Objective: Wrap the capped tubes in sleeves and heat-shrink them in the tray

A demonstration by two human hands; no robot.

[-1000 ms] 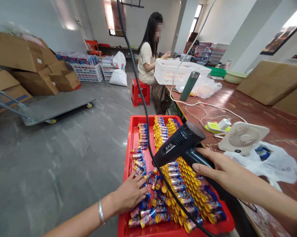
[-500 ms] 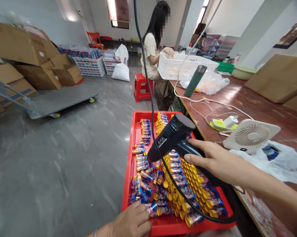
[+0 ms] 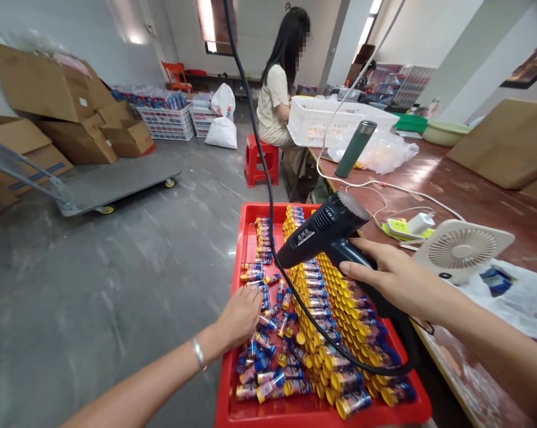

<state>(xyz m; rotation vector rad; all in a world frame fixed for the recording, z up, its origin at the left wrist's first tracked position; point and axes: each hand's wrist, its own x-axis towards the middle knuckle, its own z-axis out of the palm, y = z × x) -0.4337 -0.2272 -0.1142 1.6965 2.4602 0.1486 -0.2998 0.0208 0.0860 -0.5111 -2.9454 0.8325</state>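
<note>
Red plastic tray (image 3: 232, 380) at the bench (image 3: 473, 196) edge holds small tubes (image 3: 339, 333) — neat yellow-capped rows right, a loose jumble left. Right hand (image 3: 391, 279) fingers grip the black heat gun (image 3: 324, 235); better to sweep evenly, nozzle clear of the left hand (image 3: 240, 316), whose fingers rest spread on loose tubes.

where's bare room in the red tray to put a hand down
Bare floor shows along the red tray's left wall beside the left hand, and in a thin strip at the near rim. The middle and right side are packed with tubes under the heat gun in the right hand.
</note>
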